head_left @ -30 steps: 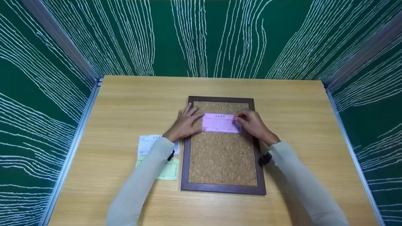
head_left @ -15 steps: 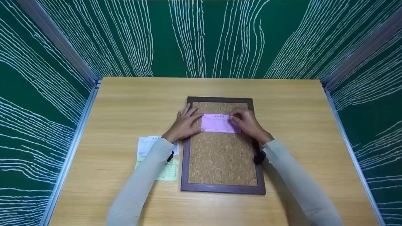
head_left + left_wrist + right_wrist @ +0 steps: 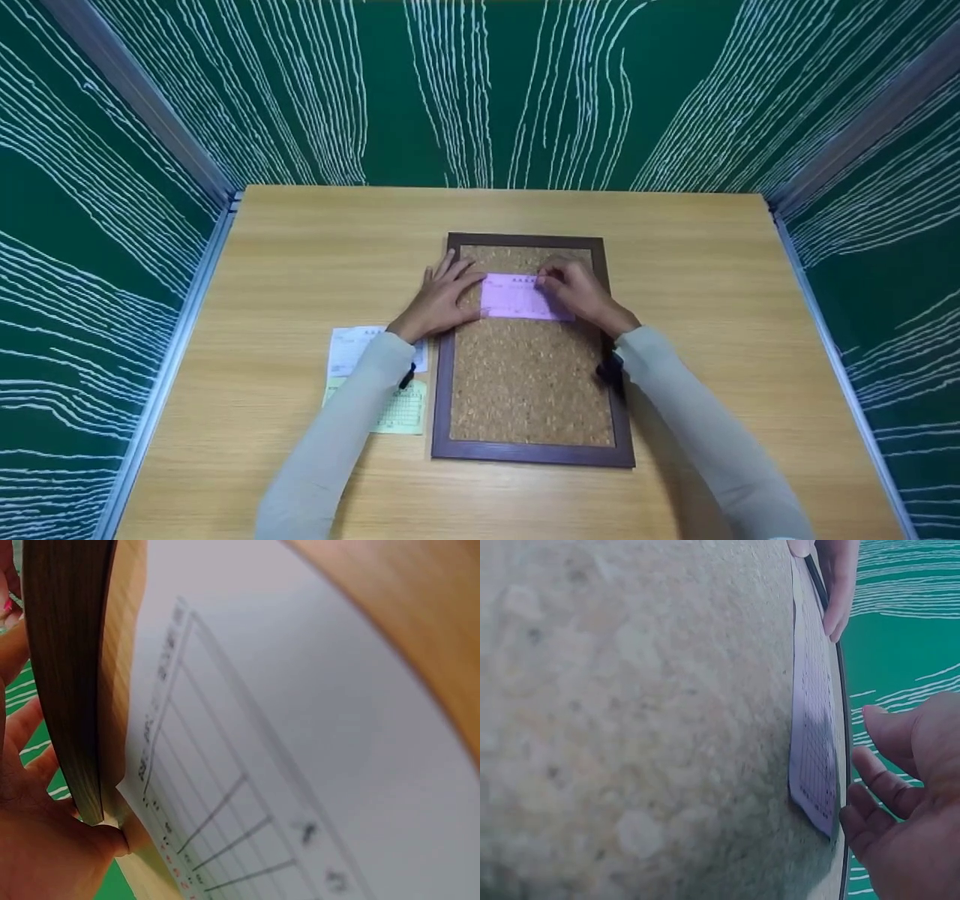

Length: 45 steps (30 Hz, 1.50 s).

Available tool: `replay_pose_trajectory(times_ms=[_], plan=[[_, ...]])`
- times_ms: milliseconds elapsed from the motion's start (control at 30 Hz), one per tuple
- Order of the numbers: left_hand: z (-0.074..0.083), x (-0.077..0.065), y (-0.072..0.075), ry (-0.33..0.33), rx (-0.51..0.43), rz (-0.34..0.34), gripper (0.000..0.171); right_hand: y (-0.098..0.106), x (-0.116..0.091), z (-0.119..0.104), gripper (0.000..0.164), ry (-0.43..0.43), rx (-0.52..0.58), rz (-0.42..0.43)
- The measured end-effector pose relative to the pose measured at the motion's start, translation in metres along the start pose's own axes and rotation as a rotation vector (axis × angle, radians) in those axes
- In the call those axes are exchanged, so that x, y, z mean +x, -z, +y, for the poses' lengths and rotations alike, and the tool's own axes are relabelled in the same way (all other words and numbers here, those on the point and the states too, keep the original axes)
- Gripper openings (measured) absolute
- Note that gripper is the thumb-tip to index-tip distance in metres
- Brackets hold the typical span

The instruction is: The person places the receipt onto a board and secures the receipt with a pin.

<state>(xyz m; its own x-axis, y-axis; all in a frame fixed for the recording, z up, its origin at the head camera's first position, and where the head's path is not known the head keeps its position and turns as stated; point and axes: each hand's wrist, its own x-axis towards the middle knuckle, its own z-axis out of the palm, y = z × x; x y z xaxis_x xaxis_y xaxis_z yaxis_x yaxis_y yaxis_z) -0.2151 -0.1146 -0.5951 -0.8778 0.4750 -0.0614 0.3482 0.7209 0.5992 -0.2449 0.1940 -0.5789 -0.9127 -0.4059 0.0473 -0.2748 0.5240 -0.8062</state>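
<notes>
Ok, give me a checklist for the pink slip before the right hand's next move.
1. Pink slip on the cork, inside the frame: ok.
2. Left hand at the slip's left end: ok.
3. Right hand over the slip, near its top edge: ok.
4. Pin or other small item between the right fingers: cannot tell, too small to make out.
5. White slip and green slip off the board, on the table: ok.

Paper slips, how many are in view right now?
3. The pink slip lies on the corkboard; the white slip and green slip lie on the table left of it, both partly hidden by the left sleeve. Others could be hidden underneath.
</notes>
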Motion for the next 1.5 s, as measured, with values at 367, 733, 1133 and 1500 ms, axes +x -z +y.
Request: replay_pose_trajectory(times_ms=[367, 733, 1133, 1500], plan=[[-0.004, -0.003, 0.001, 0.033, 0.003, -0.002, 0.078, -0.012, 0.012, -0.006, 0.01, -0.041, -0.039, 0.002], [-0.002, -0.001, -0.001, 0.03, 0.008, 0.002, 0.079, -0.018, 0.017, -0.006, 0.014, -0.097, -0.11, 0.049], [0.0, 0.0, -0.002, 0.028, 0.015, -0.004, 0.078, -0.02, 0.018, -0.003, 0.014, -0.111, -0.125, 0.069], [0.0, 0.002, -0.002, 0.009, 0.033, -0.001, 0.078, -0.019, 0.019, -0.004, 0.017, -0.051, -0.149, 0.073]])
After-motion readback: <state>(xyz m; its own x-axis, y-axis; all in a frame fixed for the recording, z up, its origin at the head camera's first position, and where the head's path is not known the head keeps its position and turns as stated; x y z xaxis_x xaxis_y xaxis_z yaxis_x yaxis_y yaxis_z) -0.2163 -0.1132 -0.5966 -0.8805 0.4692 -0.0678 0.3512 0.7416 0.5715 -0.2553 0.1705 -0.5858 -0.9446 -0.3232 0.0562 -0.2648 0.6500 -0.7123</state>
